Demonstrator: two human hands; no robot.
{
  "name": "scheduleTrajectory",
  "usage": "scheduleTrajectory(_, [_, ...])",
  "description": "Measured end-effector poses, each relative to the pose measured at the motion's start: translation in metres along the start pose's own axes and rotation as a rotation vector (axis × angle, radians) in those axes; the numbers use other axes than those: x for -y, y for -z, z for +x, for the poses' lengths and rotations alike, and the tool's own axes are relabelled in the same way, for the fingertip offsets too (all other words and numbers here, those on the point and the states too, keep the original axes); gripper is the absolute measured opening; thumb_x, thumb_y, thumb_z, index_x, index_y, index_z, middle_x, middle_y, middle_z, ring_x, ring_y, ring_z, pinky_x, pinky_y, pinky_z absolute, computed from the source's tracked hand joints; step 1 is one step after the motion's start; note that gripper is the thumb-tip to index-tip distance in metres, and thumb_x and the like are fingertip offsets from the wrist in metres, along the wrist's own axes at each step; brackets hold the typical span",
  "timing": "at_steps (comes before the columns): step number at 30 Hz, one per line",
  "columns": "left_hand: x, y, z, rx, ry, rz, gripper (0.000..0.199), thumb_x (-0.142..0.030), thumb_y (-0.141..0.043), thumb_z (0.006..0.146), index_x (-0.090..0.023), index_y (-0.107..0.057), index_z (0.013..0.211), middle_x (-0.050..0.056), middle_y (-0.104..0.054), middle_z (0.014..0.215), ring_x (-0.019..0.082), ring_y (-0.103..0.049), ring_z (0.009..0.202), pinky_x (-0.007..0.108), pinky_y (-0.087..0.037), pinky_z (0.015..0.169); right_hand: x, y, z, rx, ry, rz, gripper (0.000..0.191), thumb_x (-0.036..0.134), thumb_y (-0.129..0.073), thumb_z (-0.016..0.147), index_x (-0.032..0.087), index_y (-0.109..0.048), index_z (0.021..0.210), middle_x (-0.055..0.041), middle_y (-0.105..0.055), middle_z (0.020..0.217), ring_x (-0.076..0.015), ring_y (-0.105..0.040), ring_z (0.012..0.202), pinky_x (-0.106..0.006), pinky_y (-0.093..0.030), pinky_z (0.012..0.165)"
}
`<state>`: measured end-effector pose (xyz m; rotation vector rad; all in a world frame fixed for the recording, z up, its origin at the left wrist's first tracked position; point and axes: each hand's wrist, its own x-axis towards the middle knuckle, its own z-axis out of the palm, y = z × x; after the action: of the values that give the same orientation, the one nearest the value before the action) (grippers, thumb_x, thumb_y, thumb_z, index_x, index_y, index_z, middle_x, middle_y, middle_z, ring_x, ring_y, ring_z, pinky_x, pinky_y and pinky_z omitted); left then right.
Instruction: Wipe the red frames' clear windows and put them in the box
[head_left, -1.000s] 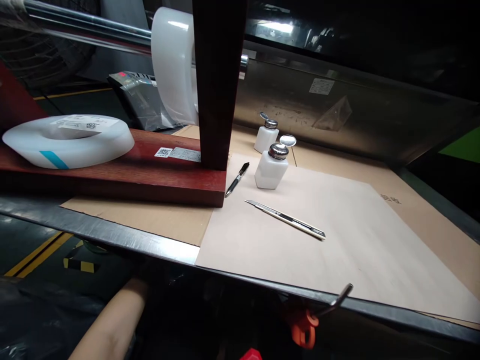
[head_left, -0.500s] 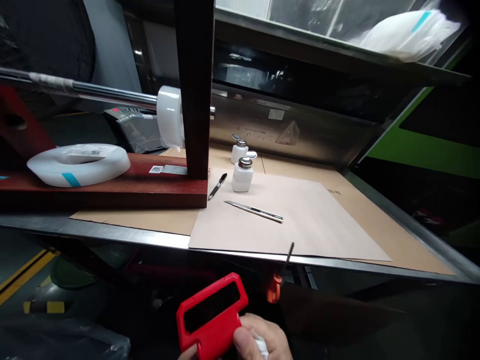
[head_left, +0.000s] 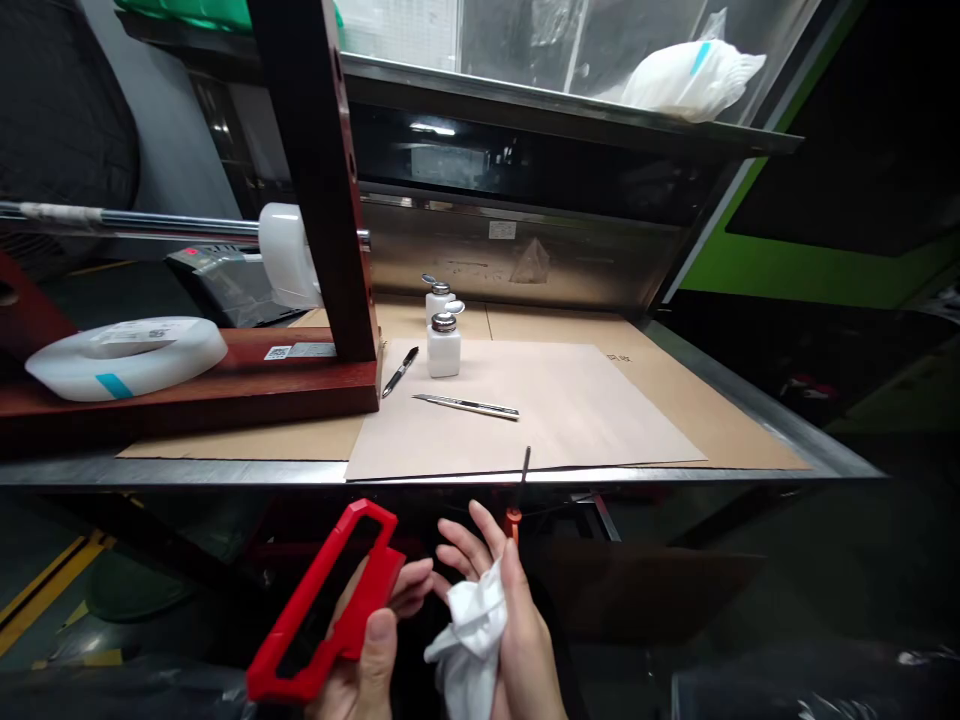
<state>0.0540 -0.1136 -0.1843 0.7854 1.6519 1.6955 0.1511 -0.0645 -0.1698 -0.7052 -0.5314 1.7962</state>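
My left hand (head_left: pixel 367 640) is closed around a red plastic frame (head_left: pixel 300 625) with a long rectangular opening, tilted in front of the bench edge. In my right hand (head_left: pixel 517 630) lies a crumpled white cloth (head_left: pixel 469 640), held against the palm by the thumb side while the fingers stretch out. The fingertips of both hands are close together. Just beyond my right fingers, an orange-handled tool with a thin dark shaft (head_left: pixel 524 475) stands up at the bench's front edge; its lower part is hidden.
On brown paper (head_left: pixel 555 400) lie a utility knife (head_left: pixel 465 406) and a pen (head_left: pixel 400 371), near two white pump bottles (head_left: pixel 444 352) with metal tops. Leftward, a dark red wooden stand (head_left: pixel 307 385) carries film rolls (head_left: pixel 172 350). A white bag (head_left: pixel 675 85) rests on the shelf above.
My left hand has come into fuller view with the red frame, now lower left and turned steeper. My right hand has left the frame and opened its fingers, showing the cloth. The view shifted right.
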Motion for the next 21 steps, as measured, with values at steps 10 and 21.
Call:
scheduleTrajectory(10, [-0.023,-0.032,0.013,-0.221,-0.38,0.425,0.037,-0.053,-0.051,0.082,-0.02,-0.063,0.094,0.009,-0.067,0.099,0.031,-0.06,0.103,0.04,-0.046,0.094,-0.005,-0.002,-0.007,0.05,0.139,-0.399,0.058,0.065,-0.034,0.089,0.022,-0.059,0.119,-0.008,-0.062,0.119,-0.0224,-0.054,0.111,-0.036,-0.038,0.099])
scheduleTrajectory(21, [-0.039,-0.015,0.026,-0.098,-0.266,0.417,0.033,-0.053,-0.051,0.081,-0.023,-0.062,0.088,0.004,-0.068,0.097,0.025,-0.063,0.093,0.032,-0.049,0.086,0.003,0.014,-0.001,0.361,0.484,-0.917,0.044,0.048,-0.027,0.097,0.018,-0.051,0.073,-0.0029,-0.048,0.076,-0.0144,-0.048,0.07,-0.027,-0.037,0.064])
